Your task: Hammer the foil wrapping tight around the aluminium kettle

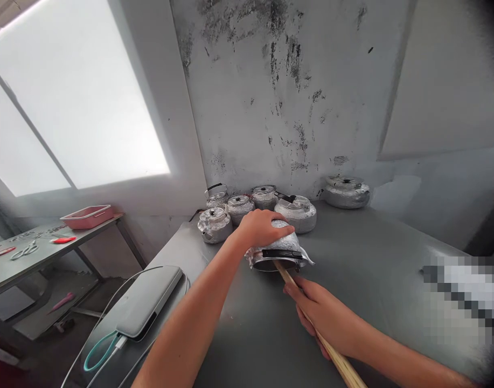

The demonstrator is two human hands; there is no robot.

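Observation:
A dented silver metal kettle (282,235) lies tipped on the grey table, its round mouth facing me and its black handle (283,253) across the rim. My left hand (263,229) grips the kettle's body from above, thumb toward the right. A spout points out at the right side. In my right hand (313,307) is a wooden stick (343,366), the fingers wrapped round it. The stick's far end goes into the kettle's mouth, where its tip is hidden.
Several silver kettles stand behind, including one at left (214,225), one with a black handle (301,215) and one by the wall (347,193). A power bank (150,302) with cables lies left. A side table holds a pink basket (88,216) and scissors (25,250).

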